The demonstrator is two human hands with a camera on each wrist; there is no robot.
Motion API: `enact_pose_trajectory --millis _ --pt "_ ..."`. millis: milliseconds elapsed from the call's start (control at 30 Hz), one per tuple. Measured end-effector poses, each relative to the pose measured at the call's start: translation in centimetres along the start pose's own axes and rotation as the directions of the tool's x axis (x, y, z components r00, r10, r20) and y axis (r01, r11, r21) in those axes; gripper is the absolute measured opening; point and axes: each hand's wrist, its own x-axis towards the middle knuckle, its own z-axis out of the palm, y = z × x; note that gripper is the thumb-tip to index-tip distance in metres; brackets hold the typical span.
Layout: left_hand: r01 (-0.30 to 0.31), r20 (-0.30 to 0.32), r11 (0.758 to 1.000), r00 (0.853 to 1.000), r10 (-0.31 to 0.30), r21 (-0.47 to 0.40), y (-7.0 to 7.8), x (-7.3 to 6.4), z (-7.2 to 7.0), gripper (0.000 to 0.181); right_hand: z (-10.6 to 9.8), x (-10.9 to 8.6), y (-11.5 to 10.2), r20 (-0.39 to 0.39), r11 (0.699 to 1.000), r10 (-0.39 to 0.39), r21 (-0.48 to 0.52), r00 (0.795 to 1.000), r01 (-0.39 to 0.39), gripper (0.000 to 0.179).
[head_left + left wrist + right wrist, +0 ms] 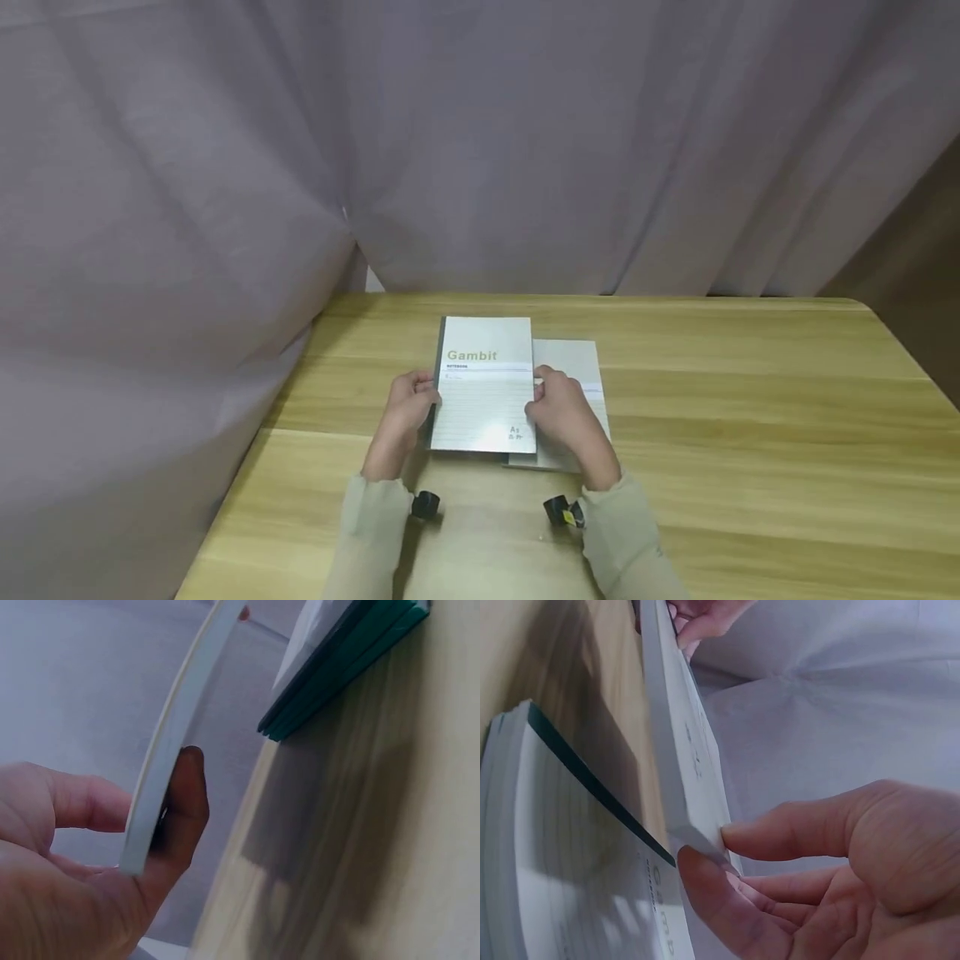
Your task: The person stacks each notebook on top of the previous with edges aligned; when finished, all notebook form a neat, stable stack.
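Note:
Both hands hold a white notebook (483,404) with "Gambit" on its cover and a dark spine on the left. The left hand (411,406) grips the spine side, thumb on top and fingers beneath. At the opposite edge, the right hand (562,406) pinches the notebook between thumb and fingers. In both wrist views the held notebook (180,712) is raised off the table. Below and to its right lies a stack of similar notebooks (577,840) with dark green spines (352,671), partly covered in the head view by the held one and the right hand.
The wooden table (750,450) extends widely to the right. Grey curtain cloth (495,150) hangs behind its far edge and along the left side. A black wrist camera (425,505) sits at the left cuff, another black camera (557,510) at the right cuff.

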Motion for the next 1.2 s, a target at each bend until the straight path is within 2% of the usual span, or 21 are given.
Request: enact_pose_trajectory --millis 133,267,500,800,1100,1200 --pt "0.000 -0.022 1.000 1.000 0.000 0.005 -0.2 -0.3 -0.2 0.044 0.2 0.0 0.0 0.005 1.000 -0.012 0.016 1.000 0.012 0.057" --pt "-0.021 -0.016 1.000 1.000 0.021 0.013 -0.4 -0.4 0.3 0.045 0.1 -0.1 0.4 -0.002 1.000 -0.012 0.020 1.000 0.012 0.056" --pt "-0.032 0.027 0.999 0.999 0.032 -0.028 0.1 -0.4 1.9 0.045 -1.4 -0.6 1.4 -0.018 1.000 0.018 0.024 1.000 -0.018 0.057" --pt "-0.056 0.060 0.998 0.996 0.058 -0.042 0.5 -0.9 2.6 0.044 -2.4 -1.5 1.9 -0.007 0.999 0.029 0.046 1.000 -0.028 0.060" --pt "-0.076 0.127 0.996 0.989 0.082 -0.050 0.5 -1.0 3.9 0.044 -3.2 -2.1 2.9 -0.027 0.999 0.036 0.006 0.999 -0.036 0.060" --pt "-0.069 0.132 0.996 0.988 0.076 -0.056 0.5 -1.0 4.2 0.043 -3.4 -2.3 3.0 -0.031 0.999 0.028 -0.016 0.999 -0.028 0.060"
